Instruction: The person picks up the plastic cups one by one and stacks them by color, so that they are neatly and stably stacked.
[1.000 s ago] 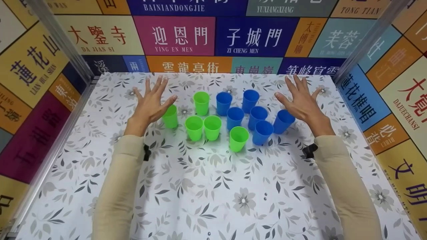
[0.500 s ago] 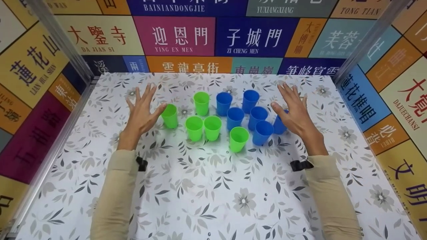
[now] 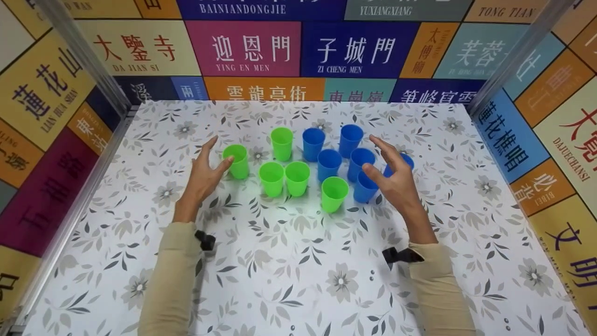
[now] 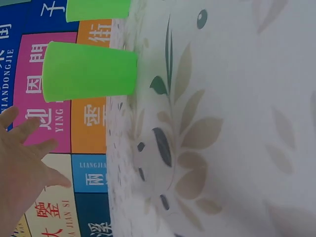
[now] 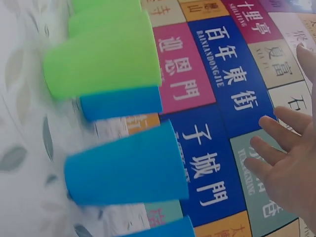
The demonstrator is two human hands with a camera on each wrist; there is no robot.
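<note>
The bare left hand, fingers loosely extended, is beside the leftmost of five smooth, tapering bright-green plastic cups, upright on a white, leaf-patterned tabletop. Mostly farther right stand six tapered blue plastic cups, partly hidden by the bare right hand, fingers parted.

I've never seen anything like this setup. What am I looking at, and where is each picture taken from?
No machine is at work here: these are a person's own left hand and right hand. The wide picture is taken from the person's head, looking forward and down. The two smaller ones are taken from the wrists, one each, so the scene appears turned sideways. On the flower-patterned tabletop stand five green cups and six blue cups, all upright, with lettered panels behind. Both hands are open near the cups, and neither holds anything.
</note>
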